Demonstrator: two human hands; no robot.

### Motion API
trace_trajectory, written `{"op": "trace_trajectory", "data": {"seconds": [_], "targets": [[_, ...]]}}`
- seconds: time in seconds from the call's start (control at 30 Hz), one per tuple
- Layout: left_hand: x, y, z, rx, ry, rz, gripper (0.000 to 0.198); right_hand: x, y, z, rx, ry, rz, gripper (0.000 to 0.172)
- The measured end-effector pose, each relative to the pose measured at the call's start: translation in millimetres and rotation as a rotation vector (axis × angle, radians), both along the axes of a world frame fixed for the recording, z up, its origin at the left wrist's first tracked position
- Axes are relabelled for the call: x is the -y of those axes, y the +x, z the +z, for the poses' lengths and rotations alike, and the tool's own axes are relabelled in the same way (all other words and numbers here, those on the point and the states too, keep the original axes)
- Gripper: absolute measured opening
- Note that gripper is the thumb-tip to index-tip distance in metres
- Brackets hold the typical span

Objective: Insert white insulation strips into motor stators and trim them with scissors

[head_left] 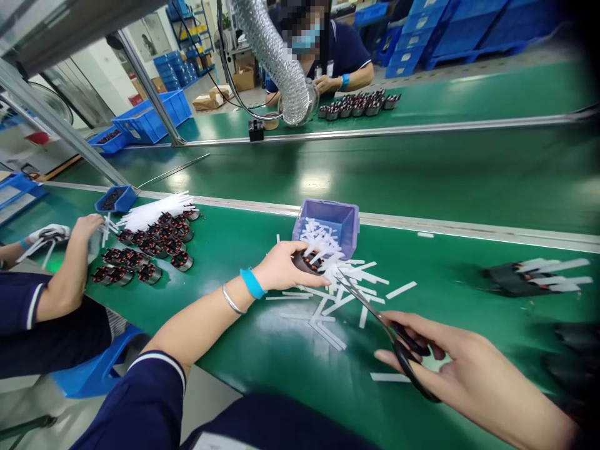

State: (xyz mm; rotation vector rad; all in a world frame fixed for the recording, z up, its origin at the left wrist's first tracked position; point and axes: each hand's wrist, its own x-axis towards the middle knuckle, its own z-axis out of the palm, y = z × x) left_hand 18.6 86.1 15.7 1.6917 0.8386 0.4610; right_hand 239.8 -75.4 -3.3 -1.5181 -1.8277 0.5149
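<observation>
Left hand [281, 267] grasps a dark wound core [304, 264], fingers wrapped round its side, thumb along the near side. Core is off the surface [244, 340], roughly mid-width, closer to the far edge than to the near edge at the person's lap. Its open end faces right and a bit away, toward the scissors tips.

Right hand [450, 359] grasps scissors [375, 312] by the black handles, fingers and thumb at the loops. Key relation: the core lies up-left of the right hand; the scissors' long axis runs diagonally from that hand toward the far left, tips ending right by the core's open end, among white strips [368, 273]. Left hand is the nearer one, on the core itself; right hand is well apart, only the blades bridging the gap. Blade gap, and whether they touch a strip, cannot tell: too cluttered.

Purple bin [352, 226] sits just beyond the core, against the far edge, strips in it. Loose strips lie scattered between bin and near edge. Another core with strips [504, 279] lies toward the right end, blurred; more cores [154, 240] are grouped toward the left end.
</observation>
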Motion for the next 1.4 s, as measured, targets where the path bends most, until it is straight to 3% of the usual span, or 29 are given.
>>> {"op": "trace_trajectory", "data": {"seconds": [0.23,0.4,0.67,0.97,1.1,1.2,1.4], "targets": [[-28.1,12.2,24.8,-0.196,0.078,-0.126,0.043,-28.2,-18.4,-6.7,-0.071,-0.084,-0.018,0.035],[-39.0,17.7,37.4,-0.329,0.224,-0.246,0.040,-43.7,-20.7,-11.9,-0.112,-0.115,0.000,0.039],[-62.1,20.6,45.5,-0.419,0.249,-0.304,0.040,-59.2,-29.8,-21.7,-0.195,-0.088,-0.044,0.047],[-85.9,43.0,59.6,-0.717,0.305,-0.251,0.039,-78.5,-42.8,-47.4,-0.452,-0.162,-0.118,0.046],[-86.5,48.1,58.5,-0.791,0.437,-0.262,0.037,-77.8,-45.9,-51.9,-0.530,-0.196,-0.131,0.053],[-79.0,48.1,57.5,-0.844,0.578,-0.236,0.036,-73.2,-50.1,-45.8,-0.596,-0.232,-0.130,0.059],[-54.6,45.3,53.1,-0.930,0.875,-0.110,0.034,-70.3,-63.2,-25.1,-0.695,-0.333,-0.068,0.048]]}}
